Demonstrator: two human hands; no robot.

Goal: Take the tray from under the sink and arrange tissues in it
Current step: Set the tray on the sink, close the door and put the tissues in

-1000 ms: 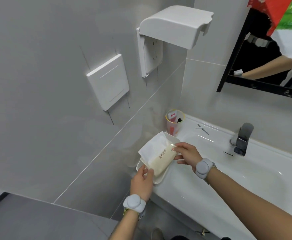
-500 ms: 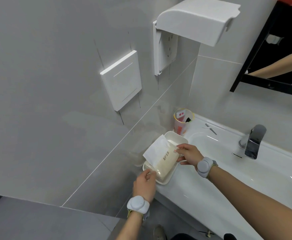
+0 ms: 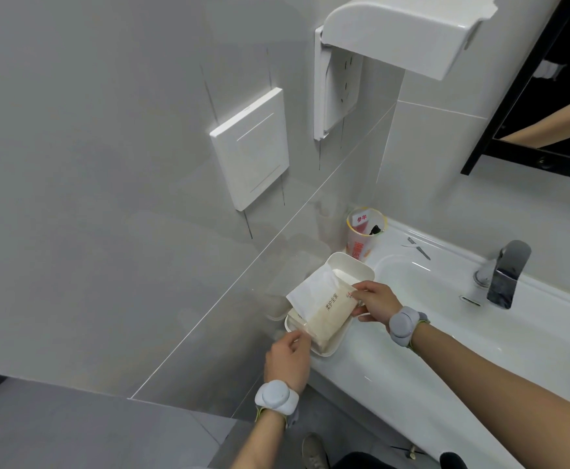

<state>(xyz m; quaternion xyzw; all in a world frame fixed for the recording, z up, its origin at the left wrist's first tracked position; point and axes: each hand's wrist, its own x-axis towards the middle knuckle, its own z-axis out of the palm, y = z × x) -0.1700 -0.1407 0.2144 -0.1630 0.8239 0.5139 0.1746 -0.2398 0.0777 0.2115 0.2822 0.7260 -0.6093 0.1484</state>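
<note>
A white oblong tray (image 3: 353,266) sits on the left corner of the sink rim against the wall. A pale tissue pack (image 3: 324,311) in clear wrap with red and black print lies tilted in it, its far end raised with a white flap sticking up. My right hand (image 3: 373,301) pinches the pack's right edge. My left hand (image 3: 288,358) holds the pack's near end at the tray's front edge.
A white sink (image 3: 463,319) with a chrome faucet (image 3: 503,274) fills the right. A cup (image 3: 365,235) with a tube stands behind the tray. A wall switch (image 3: 251,148), a covered socket (image 3: 337,86) and a mirror's black frame (image 3: 527,160) hang above.
The pack has sunk lower into the tray and lies flatter. Both hands stayed on it. The camera moved closer and turned a little left.
</note>
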